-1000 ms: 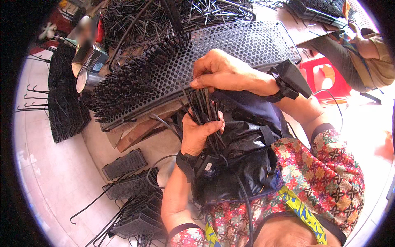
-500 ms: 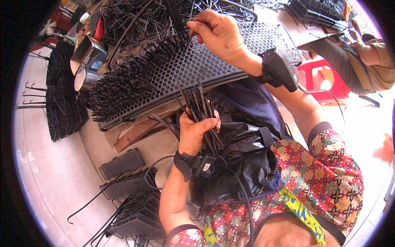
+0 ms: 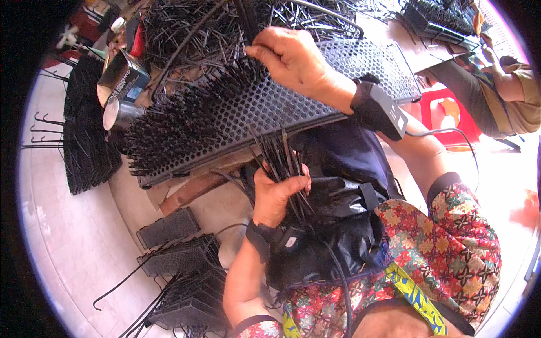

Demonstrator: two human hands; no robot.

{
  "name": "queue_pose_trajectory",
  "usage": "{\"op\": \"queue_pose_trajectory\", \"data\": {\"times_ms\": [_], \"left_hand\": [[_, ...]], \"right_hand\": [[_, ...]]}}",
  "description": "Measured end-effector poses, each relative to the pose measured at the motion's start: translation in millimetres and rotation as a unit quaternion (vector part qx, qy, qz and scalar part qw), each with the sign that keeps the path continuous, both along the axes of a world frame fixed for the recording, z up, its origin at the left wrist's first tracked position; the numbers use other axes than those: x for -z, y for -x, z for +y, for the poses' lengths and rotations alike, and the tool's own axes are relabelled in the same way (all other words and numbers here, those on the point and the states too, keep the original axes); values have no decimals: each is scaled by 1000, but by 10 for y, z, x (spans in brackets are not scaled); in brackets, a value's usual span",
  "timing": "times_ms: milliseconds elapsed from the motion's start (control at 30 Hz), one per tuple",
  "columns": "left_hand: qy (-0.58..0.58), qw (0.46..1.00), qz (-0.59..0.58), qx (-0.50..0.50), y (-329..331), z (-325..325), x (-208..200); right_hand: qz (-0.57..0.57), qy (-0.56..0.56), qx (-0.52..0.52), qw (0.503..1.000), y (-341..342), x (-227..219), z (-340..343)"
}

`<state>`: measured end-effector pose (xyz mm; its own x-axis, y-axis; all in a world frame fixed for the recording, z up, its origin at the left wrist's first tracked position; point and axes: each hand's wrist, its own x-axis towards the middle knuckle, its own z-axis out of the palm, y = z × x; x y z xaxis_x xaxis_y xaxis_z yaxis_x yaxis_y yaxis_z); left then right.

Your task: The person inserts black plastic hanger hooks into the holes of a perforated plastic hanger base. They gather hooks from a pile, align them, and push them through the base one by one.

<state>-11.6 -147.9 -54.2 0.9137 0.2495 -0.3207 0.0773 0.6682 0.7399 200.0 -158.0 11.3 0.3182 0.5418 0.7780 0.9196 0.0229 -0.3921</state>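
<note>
My left hand (image 3: 276,194) grips a fanned bundle of thin black rods (image 3: 279,158) just below the near edge of a black perforated panel (image 3: 298,107). My right hand (image 3: 290,56) reaches over the panel's middle, its fingertips pinched on a single black rod at the edge of the standing rods. The left half of the panel bristles with rods (image 3: 180,124) stuck upright in its holes; the right half shows bare holes. A black bag (image 3: 338,225) lies in my lap under the left hand. Both wrists carry black strapped devices.
A heap of loose black rods (image 3: 191,28) lies beyond the panel, with a box and a metal can (image 3: 118,112) at its left. Filled panels (image 3: 84,141) and stacked black trays with hooks (image 3: 180,276) stand on the tiled floor. Another person's arm (image 3: 507,84) and a red stool (image 3: 451,115) are at right.
My right hand rose from the bundle in my left hand to the panel and moved left toward the standing rods. The left hand kept its bundle almost still.
</note>
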Motion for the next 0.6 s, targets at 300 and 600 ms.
{"op": "queue_pose_trajectory", "data": {"times_ms": [300, 600], "left_hand": [[0, 1000, 22, 2, -8, 1, -55], [-13, 1000, 4, 9, -48, -30, 47]], "right_hand": [[-47, 56, 8, 997, 4, 11, 31], [-166, 228, 30, 959, 71, 49, 34]]}}
